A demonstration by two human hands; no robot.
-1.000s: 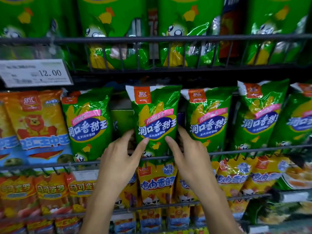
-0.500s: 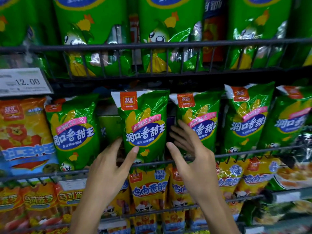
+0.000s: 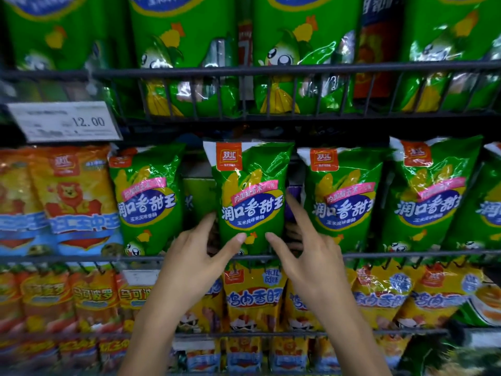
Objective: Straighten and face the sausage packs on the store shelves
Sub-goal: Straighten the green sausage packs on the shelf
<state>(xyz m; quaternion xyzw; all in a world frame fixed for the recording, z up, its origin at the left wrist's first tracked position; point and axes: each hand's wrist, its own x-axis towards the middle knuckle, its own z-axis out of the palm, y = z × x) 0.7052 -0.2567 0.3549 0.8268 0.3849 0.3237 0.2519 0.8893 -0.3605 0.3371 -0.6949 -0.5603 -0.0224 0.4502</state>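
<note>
A green corn sausage pack (image 3: pixel 250 196) stands upright on the middle wire shelf (image 3: pixel 406 255), its front facing me. My left hand (image 3: pixel 198 256) holds its lower left edge, thumb on the front and fingers tucked behind. My right hand (image 3: pixel 306 256) holds its lower right edge: the thumb lies on the front, the index finger points up along the side, and the other fingers reach behind. Matching green packs stand to the left (image 3: pixel 146 199) and to the right (image 3: pixel 341 202), with another (image 3: pixel 431 196) further right.
Orange lion packs (image 3: pixel 67 199) fill the shelf's left end under a 12.00 price tag (image 3: pixel 65 122). Large green packs (image 3: pixel 187 58) sit behind the upper wire rail. Yellow packs (image 3: pixel 252 297) hang on the rows below. A gap shows beside the held pack.
My right hand's spread fingers have drawn in against the pack's right edge. Both thumbs now lie on its lower front. The pack stays upright between my hands.
</note>
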